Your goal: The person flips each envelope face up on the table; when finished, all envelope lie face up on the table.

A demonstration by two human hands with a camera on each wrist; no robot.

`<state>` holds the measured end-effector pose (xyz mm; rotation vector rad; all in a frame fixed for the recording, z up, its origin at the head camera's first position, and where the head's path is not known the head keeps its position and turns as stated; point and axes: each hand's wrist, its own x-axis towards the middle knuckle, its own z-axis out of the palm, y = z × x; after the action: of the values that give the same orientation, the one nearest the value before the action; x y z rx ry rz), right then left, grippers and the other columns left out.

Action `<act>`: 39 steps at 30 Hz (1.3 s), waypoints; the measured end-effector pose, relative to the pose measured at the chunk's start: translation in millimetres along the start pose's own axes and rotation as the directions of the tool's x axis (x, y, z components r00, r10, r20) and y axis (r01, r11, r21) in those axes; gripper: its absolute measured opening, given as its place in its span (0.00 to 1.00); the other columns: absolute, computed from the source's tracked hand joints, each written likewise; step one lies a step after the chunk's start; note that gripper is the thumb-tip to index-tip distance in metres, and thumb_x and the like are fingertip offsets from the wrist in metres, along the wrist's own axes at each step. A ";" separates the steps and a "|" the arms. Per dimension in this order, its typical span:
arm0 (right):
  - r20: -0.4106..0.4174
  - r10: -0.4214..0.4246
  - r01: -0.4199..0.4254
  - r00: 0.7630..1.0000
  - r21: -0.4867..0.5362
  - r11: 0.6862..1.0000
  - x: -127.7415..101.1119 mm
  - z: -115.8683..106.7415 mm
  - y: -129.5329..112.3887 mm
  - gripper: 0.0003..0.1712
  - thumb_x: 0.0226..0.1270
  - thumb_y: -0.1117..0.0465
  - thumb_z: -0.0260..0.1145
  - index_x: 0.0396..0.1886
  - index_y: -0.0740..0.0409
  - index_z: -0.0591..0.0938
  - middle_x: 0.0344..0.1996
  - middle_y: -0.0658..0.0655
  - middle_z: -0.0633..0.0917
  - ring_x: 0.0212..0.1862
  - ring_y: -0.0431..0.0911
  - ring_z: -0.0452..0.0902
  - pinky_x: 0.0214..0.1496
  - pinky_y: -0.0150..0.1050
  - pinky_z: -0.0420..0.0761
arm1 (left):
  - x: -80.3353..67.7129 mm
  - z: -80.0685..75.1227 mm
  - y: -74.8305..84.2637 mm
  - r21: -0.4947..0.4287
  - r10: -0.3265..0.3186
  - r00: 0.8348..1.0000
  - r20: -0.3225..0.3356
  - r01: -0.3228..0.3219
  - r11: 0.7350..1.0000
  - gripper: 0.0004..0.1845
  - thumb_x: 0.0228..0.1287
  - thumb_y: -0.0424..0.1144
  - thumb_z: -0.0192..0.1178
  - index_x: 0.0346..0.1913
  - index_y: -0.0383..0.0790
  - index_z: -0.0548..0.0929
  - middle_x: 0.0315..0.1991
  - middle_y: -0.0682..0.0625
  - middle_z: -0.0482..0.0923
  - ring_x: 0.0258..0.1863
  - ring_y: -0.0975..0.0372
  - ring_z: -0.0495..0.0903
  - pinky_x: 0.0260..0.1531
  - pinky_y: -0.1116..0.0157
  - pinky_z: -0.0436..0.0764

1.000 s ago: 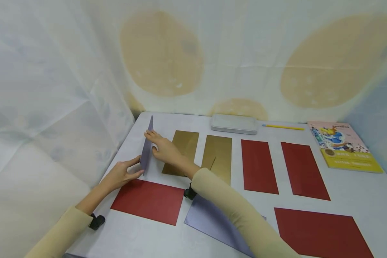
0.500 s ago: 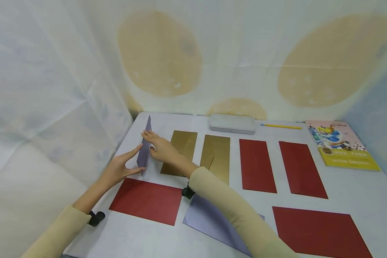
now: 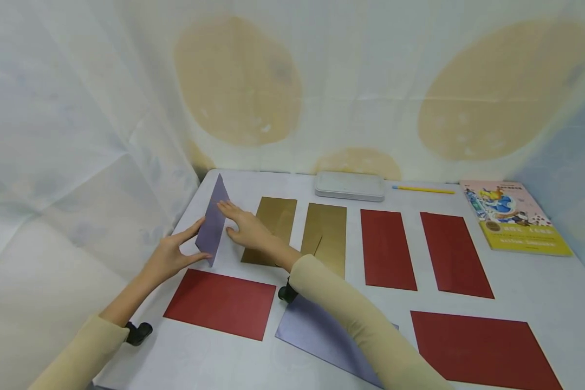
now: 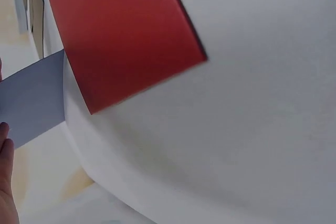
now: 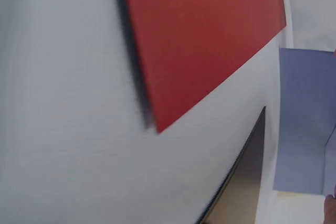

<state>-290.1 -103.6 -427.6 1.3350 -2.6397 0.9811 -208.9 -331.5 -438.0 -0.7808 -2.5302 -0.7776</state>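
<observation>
A purple paper envelope (image 3: 212, 225) stands upright on edge at the left of the table, its broad face turned partly towards me. My left hand (image 3: 168, 260) is at its left side, thumb and fingers spread apart, fingertips against the envelope's edge and lower part. My right hand (image 3: 247, 230) reaches across from the other side with straight fingers touching its right edge. In the left wrist view the purple envelope (image 4: 37, 95) shows beyond a red one, fingers of a hand at its left. Fold lines cross the purple envelope (image 5: 302, 119) in the right wrist view.
A red envelope (image 3: 221, 303) lies in front of the hands. Two gold ones (image 3: 324, 222) lie to the right, and a second purple one (image 3: 317, 336) lies under the right forearm. Further right are several red envelopes (image 3: 387, 249). A metal case (image 3: 349, 187), a pencil (image 3: 423, 189) and a book (image 3: 517, 216) stand behind.
The upright purple envelope has turned, so more of its face shows, and its near end has shifted left. My left hand has moved left with it; the right fingers stay at its edge.
</observation>
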 end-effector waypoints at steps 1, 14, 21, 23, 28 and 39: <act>0.002 0.007 -0.006 1.000 -0.003 1.000 -1.1 0.4 1.7 0.36 0.68 0.67 0.59 0.74 0.62 0.59 0.72 0.59 0.61 0.74 0.48 0.51 0.69 0.35 0.58 | -1.4 -0.9 -0.2 -0.011 -0.022 1.000 0.003 0.022 1.000 0.50 0.36 0.33 0.81 0.69 0.38 0.69 0.61 0.40 0.74 0.51 0.46 0.80 0.48 0.69 0.77; 0.227 0.071 -0.061 0.971 -0.053 0.997 -9.7 10.9 15.9 0.32 0.72 0.57 0.58 0.72 0.62 0.64 0.70 0.55 0.65 0.73 0.48 0.54 0.70 0.37 0.57 | -6.5 -7.1 -10.6 -0.180 -0.213 0.976 -0.033 0.204 0.962 0.49 0.38 0.29 0.79 0.69 0.35 0.68 0.61 0.35 0.72 0.53 0.43 0.76 0.46 0.83 0.71; 0.285 0.056 -0.036 0.957 -0.073 0.997 -12.7 18.5 15.6 0.32 0.71 0.57 0.60 0.71 0.61 0.66 0.69 0.55 0.68 0.72 0.47 0.55 0.70 0.34 0.57 | -8.5 -7.0 -21.3 -0.183 -0.294 0.956 -0.017 0.286 0.940 0.47 0.40 0.32 0.79 0.68 0.38 0.70 0.62 0.36 0.71 0.55 0.47 0.76 0.44 0.84 0.71; 0.298 0.049 -0.026 0.953 -0.082 0.996 -13.2 19.9 15.2 0.32 0.71 0.57 0.60 0.71 0.61 0.66 0.69 0.55 0.68 0.72 0.48 0.56 0.69 0.34 0.58 | -9.4 -6.7 -24.2 -0.176 -0.302 0.953 -0.013 0.296 0.939 0.47 0.40 0.33 0.79 0.68 0.37 0.70 0.63 0.36 0.71 0.55 0.46 0.75 0.44 0.84 0.70; 0.328 0.036 -0.007 0.944 -0.091 0.996 -14.6 20.8 14.2 0.31 0.72 0.57 0.60 0.71 0.62 0.66 0.68 0.56 0.69 0.72 0.48 0.56 0.70 0.35 0.57 | -11.5 -5.6 -29.9 -0.147 -0.303 0.953 -0.005 0.299 0.943 0.47 0.40 0.35 0.79 0.68 0.34 0.70 0.61 0.32 0.71 0.52 0.43 0.77 0.42 0.86 0.70; 0.378 0.048 0.005 0.925 -0.138 0.990 -17.7 17.2 11.5 0.29 0.72 0.56 0.59 0.69 0.61 0.69 0.67 0.56 0.70 0.71 0.47 0.58 0.71 0.37 0.56 | -11.9 -3.4 -43.9 -0.008 -0.369 0.926 0.083 0.370 0.929 0.48 0.38 0.46 0.80 0.65 0.32 0.73 0.59 0.28 0.70 0.56 0.41 0.74 0.40 0.84 0.70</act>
<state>-283.1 -95.3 -452.5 1.6081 -2.9341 0.5726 -225.7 -368.7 -458.5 -0.3449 -2.7863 -0.9096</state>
